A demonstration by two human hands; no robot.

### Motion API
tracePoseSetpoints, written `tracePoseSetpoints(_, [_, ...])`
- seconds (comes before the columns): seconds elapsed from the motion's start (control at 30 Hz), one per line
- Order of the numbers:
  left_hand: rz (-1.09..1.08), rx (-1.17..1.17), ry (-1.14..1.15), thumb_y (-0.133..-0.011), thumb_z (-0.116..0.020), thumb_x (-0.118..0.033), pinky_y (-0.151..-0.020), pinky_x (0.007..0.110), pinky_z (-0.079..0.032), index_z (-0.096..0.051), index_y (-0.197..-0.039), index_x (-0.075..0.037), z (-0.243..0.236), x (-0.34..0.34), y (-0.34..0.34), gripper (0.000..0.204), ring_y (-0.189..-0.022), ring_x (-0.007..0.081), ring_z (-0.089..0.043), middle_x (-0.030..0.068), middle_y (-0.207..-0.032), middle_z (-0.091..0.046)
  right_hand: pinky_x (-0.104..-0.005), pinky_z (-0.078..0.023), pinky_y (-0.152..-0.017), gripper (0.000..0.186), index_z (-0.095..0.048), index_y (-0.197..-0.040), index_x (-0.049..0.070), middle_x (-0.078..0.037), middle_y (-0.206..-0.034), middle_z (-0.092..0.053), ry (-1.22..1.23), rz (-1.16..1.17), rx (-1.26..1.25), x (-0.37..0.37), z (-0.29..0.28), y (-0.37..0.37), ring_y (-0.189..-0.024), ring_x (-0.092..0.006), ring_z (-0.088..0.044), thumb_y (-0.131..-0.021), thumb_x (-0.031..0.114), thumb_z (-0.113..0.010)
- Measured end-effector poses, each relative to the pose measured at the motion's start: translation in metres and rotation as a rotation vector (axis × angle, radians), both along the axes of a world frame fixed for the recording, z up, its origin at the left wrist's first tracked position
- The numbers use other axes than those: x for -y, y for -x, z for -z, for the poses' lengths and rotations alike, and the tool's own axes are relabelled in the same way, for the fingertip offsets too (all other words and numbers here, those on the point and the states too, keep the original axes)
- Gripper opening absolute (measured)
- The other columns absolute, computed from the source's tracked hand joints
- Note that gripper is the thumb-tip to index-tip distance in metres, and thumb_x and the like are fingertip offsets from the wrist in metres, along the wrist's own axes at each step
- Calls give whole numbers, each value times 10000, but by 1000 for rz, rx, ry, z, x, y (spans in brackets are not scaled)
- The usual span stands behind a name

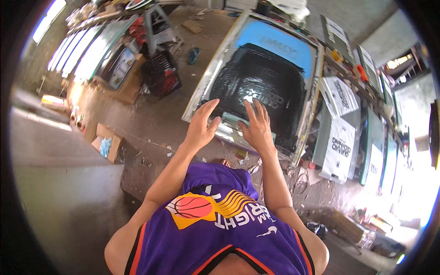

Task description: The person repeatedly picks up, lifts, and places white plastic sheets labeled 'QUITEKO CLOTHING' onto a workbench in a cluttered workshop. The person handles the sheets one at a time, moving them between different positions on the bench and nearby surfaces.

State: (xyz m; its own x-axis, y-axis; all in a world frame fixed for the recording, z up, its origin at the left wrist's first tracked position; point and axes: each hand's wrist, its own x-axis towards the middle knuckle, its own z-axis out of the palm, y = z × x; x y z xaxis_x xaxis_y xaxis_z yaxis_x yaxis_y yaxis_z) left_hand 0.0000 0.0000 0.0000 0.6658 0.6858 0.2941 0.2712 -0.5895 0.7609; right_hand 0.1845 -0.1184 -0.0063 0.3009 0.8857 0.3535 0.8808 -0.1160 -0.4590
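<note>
I see both hands spread flat on the big black screen (pixel 266 78) mid-frame — left hand (pixel 201 126), right hand (pixel 256 128) — gripping nothing. Pressing step, I think; next needs steady, even pushing.

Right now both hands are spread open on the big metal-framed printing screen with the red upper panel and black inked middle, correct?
Not quite. The head view shows the upper panel is blue, not red. The rest holds: the left hand and right hand are spread open at the near end of the big metal-framed printing screen, with its black inked middle.
</note>
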Motion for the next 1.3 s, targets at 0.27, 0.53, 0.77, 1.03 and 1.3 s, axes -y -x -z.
tracePoseSetpoints(0.27, [-279,72,-18,-885,-648,-133,-1064,395,-380,-456,-1391,-39,-5,-19,68,550,-1289,347,-479,180,-1393,-497,-531,-359,-1042,692,-417,-1418,114,-212,-1415,-403,37,-220,22,-76,-11,46,-1288,-421,-400,-803,210,-718])
tracePoseSetpoints(0.53, [-510,102,-59,-900,-643,-189,-1084,424,-359,-467,-1381,-46,-6,-68,168,532,-1323,381,-427,205,-1439,-430,-514,-354,-1067,692,-394,-1429,96,-228,-1424,-381,26,-453,24,-170,-19,130,-1296,-442,-388,-809,147,-698])
tracePoseSetpoints(0.77, [-641,91,-69,-878,-647,-147,-1052,440,-398,-476,-1377,-39,-21,-134,275,538,-1284,398,-458,211,-1470,-368,-513,-362,-1050,714,-402,-1425,100,-215,-1415,-389,-12,-577,66,-269,-27,236,-1285,-421,-404,-787,138,-719])
tracePoseSetpoints(1.03, [-719,89,-34,-874,-661,-183,-1094,441,-351,-483,-1376,-55,-43,-213,398,547,-1346,381,-398,198,-1474,-380,-511,-357,-1054,710,-405,-1423,106,-201,-1424,-376,-66,-681,60,-379,-40,360,-1285,-416,-401,-789,129,-724])
tracePoseSetpoints(1.3, [-809,50,-21,-869,-659,-171,-1093,438,-358,-482,-1368,-34,-41,-287,479,547,-1352,375,-392,186,-1473,-380,-499,-340,-1074,695,-408,-1423,115,-201,-1435,-372,10,-778,39,-468,-39,445,-1313,-409,-376,-804,139,-724])
